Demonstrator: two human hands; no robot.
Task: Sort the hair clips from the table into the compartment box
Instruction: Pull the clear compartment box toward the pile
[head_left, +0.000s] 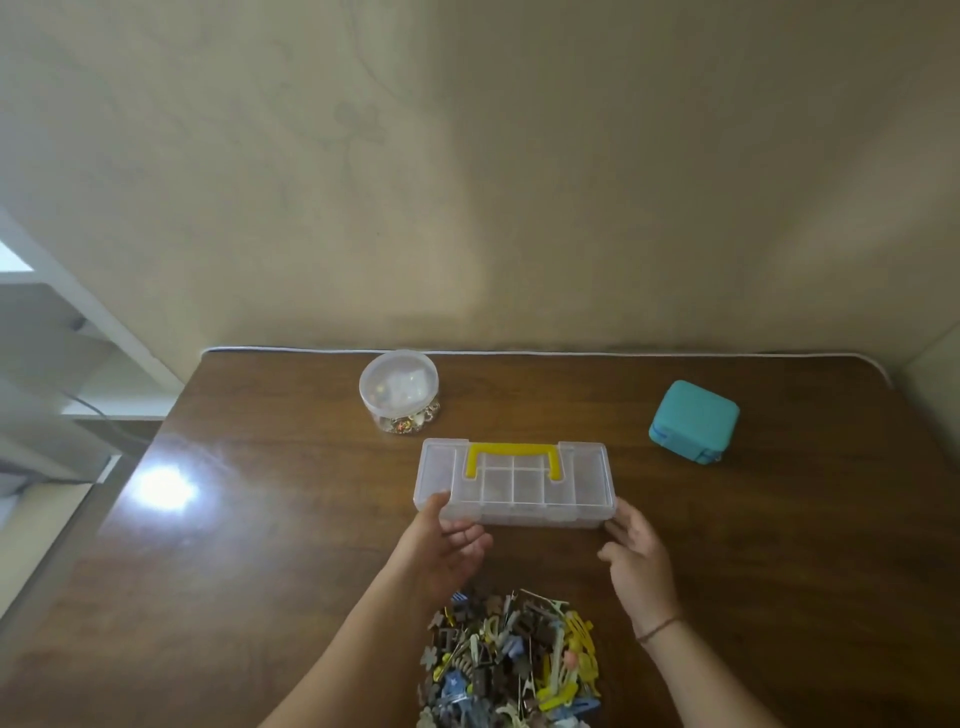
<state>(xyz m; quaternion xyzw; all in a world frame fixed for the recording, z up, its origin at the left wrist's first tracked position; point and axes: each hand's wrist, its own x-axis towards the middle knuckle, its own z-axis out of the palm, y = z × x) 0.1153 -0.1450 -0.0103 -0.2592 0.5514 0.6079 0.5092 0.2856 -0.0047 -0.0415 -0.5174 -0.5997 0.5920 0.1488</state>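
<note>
Head view: the clear compartment box (514, 480) with its yellow handle (513, 457) is seen lying on the brown bench (260, 545), its lid apparently closed, though whether any latch is fastened cannot be told; the left hand (449, 551) is held open, palm turned up and inward, its thumb touching the box's near left corner, and nothing is gripped by it; the right hand (636, 556) is likewise open with fingers loosely spread, its fingertips just beside or touching the near right corner, and contact there cannot be confirmed; the hair clips (511, 662) are heaped in a tangled, many-coloured pile on the bench nearest the person, between the forearms, and none appears to have been sorted yet; the step in hand is judged to be the positioning or opening of the box; if the light box is pulled toward the person too far, the pile could be struck and clips scattered over the polished surface; if the lid is forced open with the box held only at its corners, the box could be tipped or slid away; a tangled clump could be lifted instead of a single clip, so that kinds are mixed in one compartment; the round lidded jar (399, 389) and the teal case (693, 421) stand well apart behind and are unlikely to be disturbed.
</note>
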